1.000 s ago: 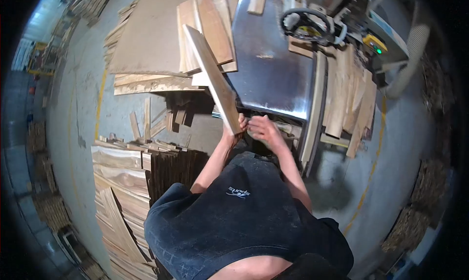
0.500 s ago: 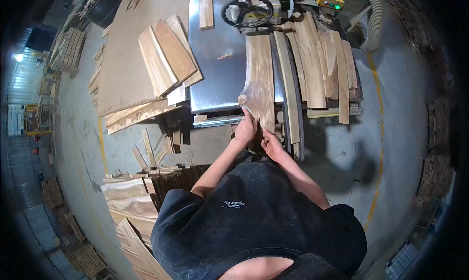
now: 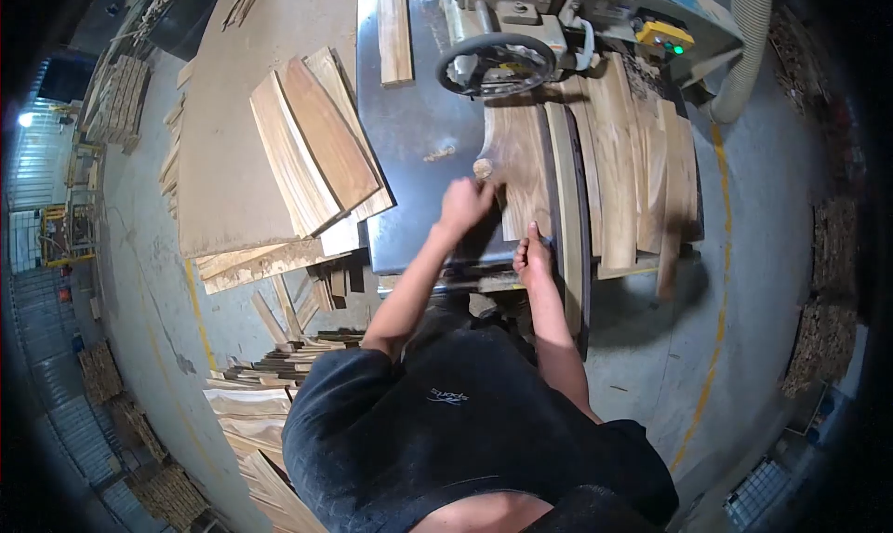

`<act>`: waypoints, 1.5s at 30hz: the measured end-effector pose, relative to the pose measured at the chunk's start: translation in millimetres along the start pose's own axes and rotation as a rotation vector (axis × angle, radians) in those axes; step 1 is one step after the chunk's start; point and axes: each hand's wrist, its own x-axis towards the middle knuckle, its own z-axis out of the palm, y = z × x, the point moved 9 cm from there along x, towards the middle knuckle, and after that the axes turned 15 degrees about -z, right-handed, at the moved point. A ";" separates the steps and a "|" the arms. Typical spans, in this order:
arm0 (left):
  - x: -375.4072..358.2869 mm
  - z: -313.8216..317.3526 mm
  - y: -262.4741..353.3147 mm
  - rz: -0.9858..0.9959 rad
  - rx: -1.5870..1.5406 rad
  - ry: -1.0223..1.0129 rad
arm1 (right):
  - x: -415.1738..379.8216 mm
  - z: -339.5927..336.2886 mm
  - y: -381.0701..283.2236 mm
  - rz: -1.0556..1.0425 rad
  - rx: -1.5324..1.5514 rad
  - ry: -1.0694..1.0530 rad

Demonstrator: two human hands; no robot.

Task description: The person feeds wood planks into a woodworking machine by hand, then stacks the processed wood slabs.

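A wooden board (image 3: 517, 166) with a curved left edge and a round knot lies on the metal machine table (image 3: 409, 193), its far end under the machine head. My right hand (image 3: 533, 257) grips the near end, thumb on top and fingers curled below. At the board's left edge, just below the knot, my left hand (image 3: 462, 207) is smeared by motion. Its fingers look bent, but their grip cannot be made out. A long straight guide strip (image 3: 565, 189) runs along the board's right side.
A black handwheel (image 3: 496, 65) stands over the table, with a yellow control box (image 3: 664, 36) and grey hose (image 3: 744, 54) to its right. Loose boards (image 3: 614, 161) lie right of the guide. More planks (image 3: 321, 138) rest on the left panel; cut pieces (image 3: 251, 407) are stacked below.
The board has slid forward along the guide, toward the machine head. My left hand has shifted to the board's left edge, while my right hand stays at its near end. The view has shifted.
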 end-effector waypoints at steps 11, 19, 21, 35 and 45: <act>225.0 -158.8 -52.1 -0.160 0.207 0.651 | 41.3 55.6 -55.1 -0.065 0.018 -0.048; 69.6 -73.9 -81.3 -0.340 -1.601 -0.342 | 63.2 106.6 -80.2 -0.319 0.099 -0.320; 13.0 -58.2 -83.1 -0.356 -1.745 -0.442 | 14.5 129.9 -99.7 -0.431 -0.026 -0.456; -158.7 11.7 -56.0 0.058 0.207 0.309 | -103.7 -38.1 64.2 -0.065 -0.484 -0.755; -146.6 75.8 -1.5 0.108 0.301 0.216 | -117.0 -96.3 64.0 -0.341 -0.242 -0.560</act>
